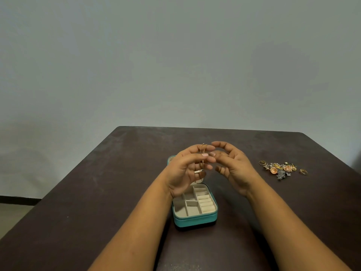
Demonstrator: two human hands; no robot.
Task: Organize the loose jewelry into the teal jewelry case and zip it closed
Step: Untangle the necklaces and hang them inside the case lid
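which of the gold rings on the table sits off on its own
The gold ring at the far right end, lying apart on the dark table. The other gold rings at the left end touch the heap of mixed earrings.

Dark brown table (97,192) with open teal jewelry case (195,220) and, well apart, loose jewelry heap (281,169).

- Both hands are up over the open teal jewelry case (195,207), which sits on a dark brown table (97,192).
- Left hand (188,169) pinches a thin gold chain (203,153) (it loops over the fingertips and hangs down).
- Right hand (232,167) is right beside it, fingers loosely curled, fingertips meeting the left's.
- Case has cream compartments and ring rolls inside.
- Pile of loose jewelry (281,169) lies well off to the right, a gold ring (303,171) just beside it.
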